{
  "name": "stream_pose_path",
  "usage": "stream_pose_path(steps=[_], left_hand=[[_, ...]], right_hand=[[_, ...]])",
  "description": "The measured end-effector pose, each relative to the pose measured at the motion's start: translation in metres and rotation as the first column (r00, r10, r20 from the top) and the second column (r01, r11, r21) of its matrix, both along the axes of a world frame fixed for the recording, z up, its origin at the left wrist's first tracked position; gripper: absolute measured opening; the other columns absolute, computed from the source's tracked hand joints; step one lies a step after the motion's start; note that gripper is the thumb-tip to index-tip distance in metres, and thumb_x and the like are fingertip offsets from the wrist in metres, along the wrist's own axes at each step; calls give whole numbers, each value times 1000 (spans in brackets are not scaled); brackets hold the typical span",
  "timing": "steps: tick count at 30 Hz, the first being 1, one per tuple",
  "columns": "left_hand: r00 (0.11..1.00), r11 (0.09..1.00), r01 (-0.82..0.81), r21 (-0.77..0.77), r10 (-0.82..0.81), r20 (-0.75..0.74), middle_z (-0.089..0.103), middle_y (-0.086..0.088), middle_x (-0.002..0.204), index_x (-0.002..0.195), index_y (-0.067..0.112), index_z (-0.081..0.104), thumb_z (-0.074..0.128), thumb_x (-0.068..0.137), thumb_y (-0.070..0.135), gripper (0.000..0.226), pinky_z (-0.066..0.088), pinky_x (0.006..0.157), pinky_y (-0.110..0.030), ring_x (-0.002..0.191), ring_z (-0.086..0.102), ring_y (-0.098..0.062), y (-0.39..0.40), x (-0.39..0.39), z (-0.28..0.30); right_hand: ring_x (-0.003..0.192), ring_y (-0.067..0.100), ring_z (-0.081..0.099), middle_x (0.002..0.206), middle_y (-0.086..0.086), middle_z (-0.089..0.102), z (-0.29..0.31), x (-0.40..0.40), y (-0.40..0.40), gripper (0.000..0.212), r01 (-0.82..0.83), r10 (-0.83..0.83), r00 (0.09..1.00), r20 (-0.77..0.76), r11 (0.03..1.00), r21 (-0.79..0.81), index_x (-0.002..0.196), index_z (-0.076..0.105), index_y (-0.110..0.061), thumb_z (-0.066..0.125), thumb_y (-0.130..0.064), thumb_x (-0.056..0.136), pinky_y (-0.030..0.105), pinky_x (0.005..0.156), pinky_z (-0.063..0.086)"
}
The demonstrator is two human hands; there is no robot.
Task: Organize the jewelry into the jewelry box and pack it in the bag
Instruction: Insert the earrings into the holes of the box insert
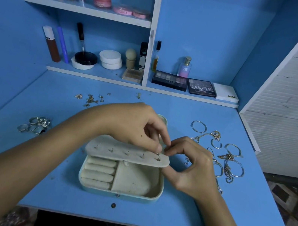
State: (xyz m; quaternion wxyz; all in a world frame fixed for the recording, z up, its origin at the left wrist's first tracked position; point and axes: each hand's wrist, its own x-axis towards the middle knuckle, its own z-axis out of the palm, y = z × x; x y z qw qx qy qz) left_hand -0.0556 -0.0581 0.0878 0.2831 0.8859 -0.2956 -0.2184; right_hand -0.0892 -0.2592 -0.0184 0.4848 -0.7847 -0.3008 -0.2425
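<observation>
Fingertips of both the left hand [137, 128] and right hand [190, 165] pinch a tiny stud earring [158, 154] at the cream felt flap [127, 153] of the open pale-blue jewelry box [119, 193], at the flap's three o'clock end; a slip would likely drop the stud into the tray.

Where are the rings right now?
The rings sit in a small pile on the left of the desk, left of the open jewelry box.
</observation>
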Motion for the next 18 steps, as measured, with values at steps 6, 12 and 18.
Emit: stream_pose_path(steps=[6,12,18], left_hand=[[975,941,-222,-254,211,-69,77,3,89,105,18,73,58,98,18,16,55,75,-21,84,72,-10,35,8,0],[861,698,-484,-528,487,-146,73,3,85,98,17,73,53,100,15,20,47,69,-25,80,64,-9,69,17,-20],[671,384,-656,-650,691,-269,71,8,86,98,24,72,48,103,24,25,51,72,-19,82,63,-7,81,24,-51]], right_hand=[[71,16,67,76,-4,68,7,4,3,19,15,-8,993,-114,998,61,75,67,-9,84,-16,74,24,66,53],[69,14,68,75,-7,69,22,12,9,22,75,-31,952,-304,988,132,78,65,-19,87,-20,74,22,66,55],[69,4,63,74,-10,68,33,32,16,26,138,-87,908,-411,986,96,88,62,-27,85,-21,77,12,62,45]])
